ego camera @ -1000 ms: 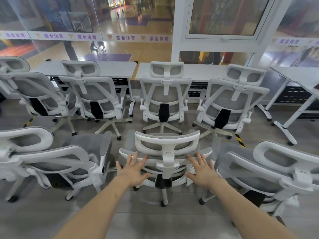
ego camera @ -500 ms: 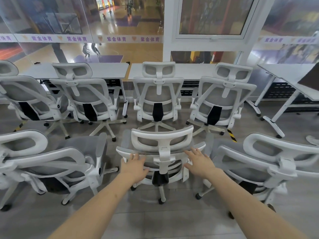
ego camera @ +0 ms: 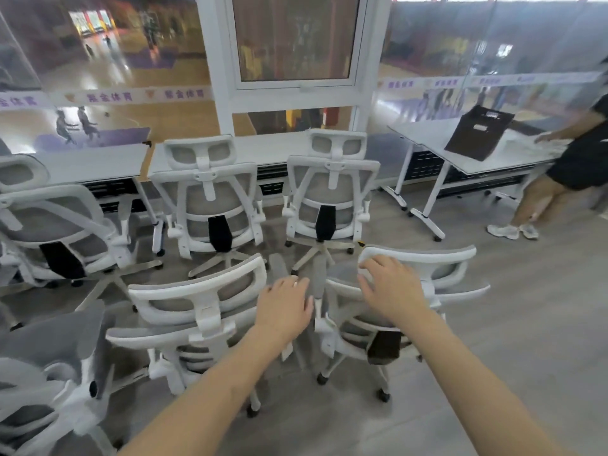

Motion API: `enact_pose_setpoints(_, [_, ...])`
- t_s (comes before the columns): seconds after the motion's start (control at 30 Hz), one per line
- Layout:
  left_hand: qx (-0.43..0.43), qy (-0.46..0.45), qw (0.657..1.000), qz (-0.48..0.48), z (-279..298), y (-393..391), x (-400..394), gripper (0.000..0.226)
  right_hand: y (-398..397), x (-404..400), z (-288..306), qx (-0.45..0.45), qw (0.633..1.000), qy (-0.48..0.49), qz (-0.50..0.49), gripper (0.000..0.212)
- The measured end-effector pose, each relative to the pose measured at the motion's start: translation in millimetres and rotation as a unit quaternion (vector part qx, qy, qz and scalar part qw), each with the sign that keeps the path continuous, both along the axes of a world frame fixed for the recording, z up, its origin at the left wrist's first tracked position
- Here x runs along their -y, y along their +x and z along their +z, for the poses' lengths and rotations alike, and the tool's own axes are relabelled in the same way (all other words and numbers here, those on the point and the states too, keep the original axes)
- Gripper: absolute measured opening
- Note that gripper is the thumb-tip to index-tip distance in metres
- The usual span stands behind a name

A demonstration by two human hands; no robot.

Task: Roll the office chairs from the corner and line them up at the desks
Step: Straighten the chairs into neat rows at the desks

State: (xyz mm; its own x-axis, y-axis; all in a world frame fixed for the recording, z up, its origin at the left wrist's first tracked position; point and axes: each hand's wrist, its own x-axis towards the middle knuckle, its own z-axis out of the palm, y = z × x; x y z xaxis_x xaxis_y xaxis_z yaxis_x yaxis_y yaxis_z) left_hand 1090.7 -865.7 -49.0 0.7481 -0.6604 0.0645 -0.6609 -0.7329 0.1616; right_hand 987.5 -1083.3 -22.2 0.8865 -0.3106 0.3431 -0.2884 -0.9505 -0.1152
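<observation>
Three chairs already face the desk (ego camera: 98, 166) at twelve o'clock. The right hand (ego camera: 393, 287) curls over the chair (ego camera: 418, 258) headrest at one o'clock; the left hand (ego camera: 284, 309) hovers with fingers apart, and several chairs are still unplaced.

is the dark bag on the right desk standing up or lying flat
Lying flat. The dark bag has its broad face spread on the top of the right desk, handle cutout facing up, one corner at the front edge.
</observation>
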Motion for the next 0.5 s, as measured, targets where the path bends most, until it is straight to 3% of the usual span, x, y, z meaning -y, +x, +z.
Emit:
enact_pose_setpoints(0.2, [0.027, 0.008, 0.999, 0.028, 23, 14, 121, 0.050, 5, 119, 16, -0.009, 1.000, 0.017, 0.009, 0.029])
enact_pose_setpoints(0.5, [0.024, 0.030, 0.995, 0.088, 31, 74, 224, 0.049, 76, 245, 19, -0.021, 0.999, 0.026, 0.029, 0.026])
